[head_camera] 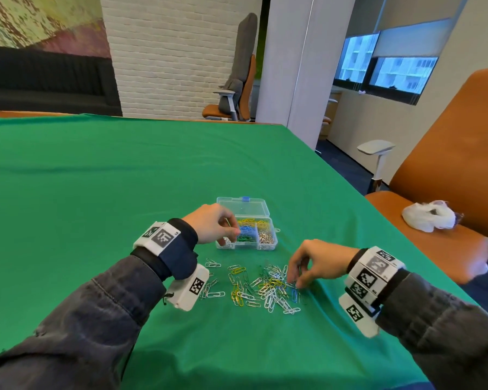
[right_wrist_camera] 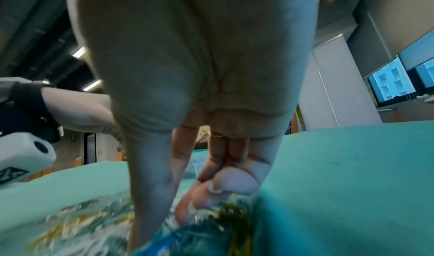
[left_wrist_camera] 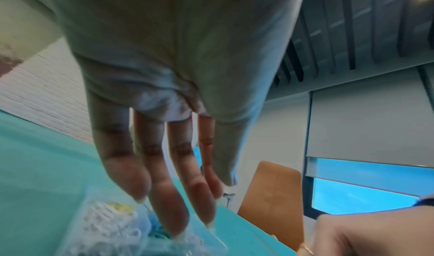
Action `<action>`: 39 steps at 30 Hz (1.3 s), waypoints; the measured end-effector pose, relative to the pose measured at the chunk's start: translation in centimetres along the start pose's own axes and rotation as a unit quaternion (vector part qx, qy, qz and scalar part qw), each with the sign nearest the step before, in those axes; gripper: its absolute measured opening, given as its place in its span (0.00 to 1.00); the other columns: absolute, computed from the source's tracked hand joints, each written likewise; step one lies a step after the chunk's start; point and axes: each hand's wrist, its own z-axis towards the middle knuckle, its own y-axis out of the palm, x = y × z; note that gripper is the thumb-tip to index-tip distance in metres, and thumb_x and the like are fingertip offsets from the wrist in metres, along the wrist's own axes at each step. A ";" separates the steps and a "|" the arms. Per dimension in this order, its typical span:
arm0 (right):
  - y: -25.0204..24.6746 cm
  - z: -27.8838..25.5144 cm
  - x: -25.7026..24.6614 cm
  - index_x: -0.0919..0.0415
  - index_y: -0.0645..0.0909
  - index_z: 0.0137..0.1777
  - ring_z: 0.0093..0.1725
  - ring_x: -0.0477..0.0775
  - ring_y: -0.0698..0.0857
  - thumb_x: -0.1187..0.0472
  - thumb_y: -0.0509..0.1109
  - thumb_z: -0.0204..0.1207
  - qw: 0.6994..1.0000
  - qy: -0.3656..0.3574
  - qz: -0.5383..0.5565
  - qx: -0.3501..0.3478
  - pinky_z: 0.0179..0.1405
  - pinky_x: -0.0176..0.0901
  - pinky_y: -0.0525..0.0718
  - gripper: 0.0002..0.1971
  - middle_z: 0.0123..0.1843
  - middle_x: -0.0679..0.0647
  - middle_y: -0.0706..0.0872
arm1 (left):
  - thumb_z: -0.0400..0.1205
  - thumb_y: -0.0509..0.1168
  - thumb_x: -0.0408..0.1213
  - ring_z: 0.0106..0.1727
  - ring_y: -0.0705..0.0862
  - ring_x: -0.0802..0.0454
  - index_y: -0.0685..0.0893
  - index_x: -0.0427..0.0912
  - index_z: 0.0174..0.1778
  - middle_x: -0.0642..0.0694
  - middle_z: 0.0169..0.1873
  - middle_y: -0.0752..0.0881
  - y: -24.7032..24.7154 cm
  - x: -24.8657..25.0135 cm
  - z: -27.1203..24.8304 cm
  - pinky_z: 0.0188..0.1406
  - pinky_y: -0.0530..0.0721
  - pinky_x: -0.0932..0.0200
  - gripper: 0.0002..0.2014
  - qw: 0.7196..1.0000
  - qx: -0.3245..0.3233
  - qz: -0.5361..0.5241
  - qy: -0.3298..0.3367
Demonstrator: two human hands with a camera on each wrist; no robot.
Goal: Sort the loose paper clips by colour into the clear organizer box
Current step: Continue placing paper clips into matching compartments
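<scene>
Dark denim sleeves (head_camera: 82, 319) filled the near edge of the head view, and past them both hands worked over the green bench (head_camera: 124, 178). Loose paper clips (head_camera: 262, 288) lay in a mixed heap on the cloth, just in front of the clear organizer box (head_camera: 247, 224), whose lid stood open and whose compartments already held yellow, blue, green and silver clips. The right hand (head_camera: 314, 264) was at the right edge of the heap, with thumb and fingertips (right_wrist_camera: 206, 197) bent down into the clips; the right wrist view was too blurred to show if its grip already had a clip, so I cannot tell. The left hand (head_camera: 213, 223) hung over the left side of the box, its fingers (left_wrist_camera: 169, 204) pointing down almost straight and relaxed above the white and blue clips, with nothing visible between them. I judge that the step in hand was to pick one clip from the heap, with much of the sorting not yet done. To do it well, the right hand should slide one clip away from its neighbours before it pinches, because clips hook together easily, and check the colour before lifting. The drop should be made low over the matching compartment, so the clip does not jump across a divider.
</scene>
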 end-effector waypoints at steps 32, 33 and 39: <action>2.3 0.1 0.8 0.55 0.88 0.44 0.29 0.30 0.79 0.62 0.76 0.73 0.994 0.027 0.020 0.101 0.32 0.20 0.71 0.02 0.32 0.39 0.83 | 0.83 0.66 0.33 0.55 0.83 0.49 0.86 0.42 0.57 0.44 0.56 0.86 8.1 3.1 -0.3 0.53 0.78 0.59 0.09 0.965 -0.153 0.190 0.093; 2.1 0.1 0.9 0.55 0.88 0.44 0.28 0.27 0.78 0.61 0.76 0.74 0.993 0.034 0.020 0.108 0.31 0.19 0.70 0.01 0.33 0.39 0.83 | 0.83 0.66 0.34 0.55 0.84 0.49 0.86 0.41 0.56 0.44 0.55 0.87 7.9 2.9 -0.2 0.52 0.77 0.60 0.08 0.967 -0.147 0.192 0.084; 1.0 -0.2 2.1 0.52 0.86 0.41 0.30 0.32 0.76 0.62 0.73 0.75 0.982 0.078 0.006 0.171 0.31 0.20 0.70 0.04 0.38 0.45 0.85 | 0.83 0.66 0.36 0.61 0.78 0.50 0.83 0.44 0.56 0.46 0.59 0.79 8.4 3.6 -0.3 0.63 0.75 0.54 0.07 0.966 -0.111 0.188 0.137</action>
